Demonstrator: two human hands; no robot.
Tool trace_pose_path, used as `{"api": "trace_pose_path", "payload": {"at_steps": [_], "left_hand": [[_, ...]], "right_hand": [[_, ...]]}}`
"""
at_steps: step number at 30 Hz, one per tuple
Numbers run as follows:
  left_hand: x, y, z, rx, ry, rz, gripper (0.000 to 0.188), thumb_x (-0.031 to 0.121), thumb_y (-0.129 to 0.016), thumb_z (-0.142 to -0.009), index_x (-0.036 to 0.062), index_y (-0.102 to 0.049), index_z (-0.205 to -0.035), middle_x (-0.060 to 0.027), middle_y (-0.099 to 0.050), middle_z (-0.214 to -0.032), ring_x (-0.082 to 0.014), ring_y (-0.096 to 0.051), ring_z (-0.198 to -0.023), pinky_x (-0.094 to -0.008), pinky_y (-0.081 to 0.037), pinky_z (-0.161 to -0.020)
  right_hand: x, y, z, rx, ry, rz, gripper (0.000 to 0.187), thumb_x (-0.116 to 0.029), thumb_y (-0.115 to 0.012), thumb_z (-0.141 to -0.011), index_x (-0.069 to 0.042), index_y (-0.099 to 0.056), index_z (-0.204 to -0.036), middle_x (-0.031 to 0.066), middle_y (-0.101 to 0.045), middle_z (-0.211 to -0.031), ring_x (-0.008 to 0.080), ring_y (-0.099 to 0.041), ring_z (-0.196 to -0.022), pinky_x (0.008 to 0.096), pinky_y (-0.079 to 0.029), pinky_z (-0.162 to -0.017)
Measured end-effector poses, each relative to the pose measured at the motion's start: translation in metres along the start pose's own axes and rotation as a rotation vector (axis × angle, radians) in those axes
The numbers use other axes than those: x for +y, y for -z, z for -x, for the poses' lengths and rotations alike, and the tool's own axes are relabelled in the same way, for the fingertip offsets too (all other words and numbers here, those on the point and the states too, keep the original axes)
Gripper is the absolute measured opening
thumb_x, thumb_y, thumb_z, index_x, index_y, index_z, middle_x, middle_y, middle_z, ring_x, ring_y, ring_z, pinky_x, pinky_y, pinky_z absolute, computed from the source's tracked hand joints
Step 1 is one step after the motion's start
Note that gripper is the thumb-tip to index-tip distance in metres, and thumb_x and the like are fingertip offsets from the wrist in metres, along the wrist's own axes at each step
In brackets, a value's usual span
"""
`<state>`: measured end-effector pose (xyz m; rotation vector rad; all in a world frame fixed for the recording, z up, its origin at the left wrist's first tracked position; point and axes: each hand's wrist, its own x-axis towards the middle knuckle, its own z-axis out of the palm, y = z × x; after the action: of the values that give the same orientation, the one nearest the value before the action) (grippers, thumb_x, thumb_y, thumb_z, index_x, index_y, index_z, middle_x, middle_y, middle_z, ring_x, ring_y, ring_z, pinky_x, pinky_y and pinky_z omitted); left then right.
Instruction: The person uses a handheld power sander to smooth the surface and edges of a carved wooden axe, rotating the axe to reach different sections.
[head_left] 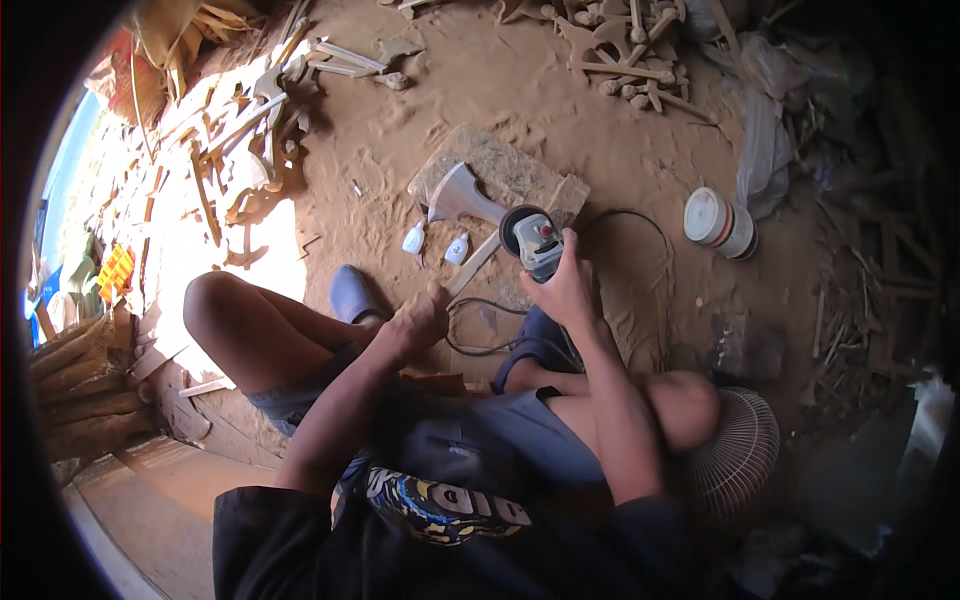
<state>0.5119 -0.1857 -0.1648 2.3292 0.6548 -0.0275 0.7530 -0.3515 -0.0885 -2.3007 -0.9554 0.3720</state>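
Long pale wooden piece with a flared axe-like head [462, 196] lies on the sandy floor [400, 130], its head resting on a flat grey stone slab [510, 165], its thin shaft running down and left toward the person's knees. Grey angle grinder with a dark round disc and a red button [532, 238] sits on the shaft just beside the flared head. Right hand [566, 288]: grip wrapped shut around the grinder body from below. Black power cord [640, 225] loops away to the right of the tool, and more cord coils on the floor between the legs. Left hand [418, 320]: grip curled closed on the lower end of the shaft. Two small white plastic bottles [436, 243] lie on the sand just left of the shaft. A blue slipper [352, 294] lies near the left knee. White lidded round tub [718, 222] stands well apart to the right. Heaps of cut wooden blanks [240, 130] at upper left and top. A white fan grille [740, 450] by the right knee.
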Motion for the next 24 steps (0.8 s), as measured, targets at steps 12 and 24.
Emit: {"api": "trace_pose_path", "payload": {"at_steps": [12, 24], "left_hand": [[-0.003, -0.004, -0.001, -0.001, -0.001, -0.046, 0.017, 0.011, -0.048, -0.095, -0.0012, -0.049, -0.107, -0.0288, -0.065, -0.076, -0.0486, -0.068, -0.073, -0.061, -0.055, -0.07], [-0.038, -0.009, 0.0, -0.053, 0.036, 0.001, 0.026, 0.017, -0.054, -0.094, -0.0012, -0.05, -0.113, -0.0265, -0.067, -0.084, -0.0468, -0.069, -0.079, -0.0571, -0.055, -0.073]], "right_hand": [[-0.011, 0.0, 0.012, -0.135, -0.078, 0.082, 0.091, -0.03, -0.081, -0.08, 0.0, -0.033, -0.151, 0.0358, -0.071, -0.096, 0.0545, -0.07, -0.091, 0.0615, -0.057, -0.077], [-0.005, -0.011, 0.004, -0.052, -0.101, 0.078, 0.092, -0.032, -0.082, -0.079, 0.001, -0.035, -0.152, 0.0347, -0.071, -0.101, 0.0534, -0.07, -0.093, 0.0588, -0.057, -0.079]]}}
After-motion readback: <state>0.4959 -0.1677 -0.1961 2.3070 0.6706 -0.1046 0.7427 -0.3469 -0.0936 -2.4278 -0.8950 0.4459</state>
